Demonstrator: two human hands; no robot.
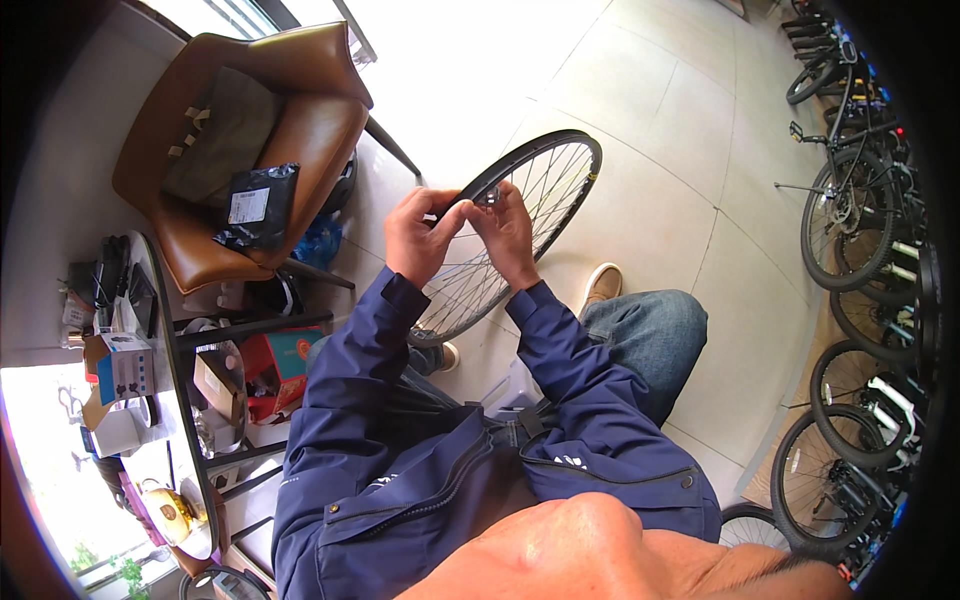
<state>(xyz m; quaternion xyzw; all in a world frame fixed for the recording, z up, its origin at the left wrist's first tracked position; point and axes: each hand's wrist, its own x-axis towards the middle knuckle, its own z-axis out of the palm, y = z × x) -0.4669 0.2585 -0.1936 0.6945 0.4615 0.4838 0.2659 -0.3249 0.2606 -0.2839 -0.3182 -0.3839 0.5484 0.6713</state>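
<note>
A bicycle wheel [584, 140] with a black rim and thin spokes stands tilted in front of me, over my lap and the floor. No tyre shows clearly on it. My left hand [418, 236] is closed on the rim's near left side, thumb toward the spokes. Beside it, my right hand [508, 238] has its fingers bent at the spokes just inside the rim. A small shiny piece [491, 196] shows at those fingertips; its kind is too small to make out. My right hand covers the middle of the wheel.
To the left, a brown armchair [330, 130] holds a cushion and a black parcel [258, 206]. Below it, a table [160, 290] carries boxes, with a red box [275, 372] under it. Several bicycles [850, 215] line the right side. Pale tiles [660, 150] cover the floor.
</note>
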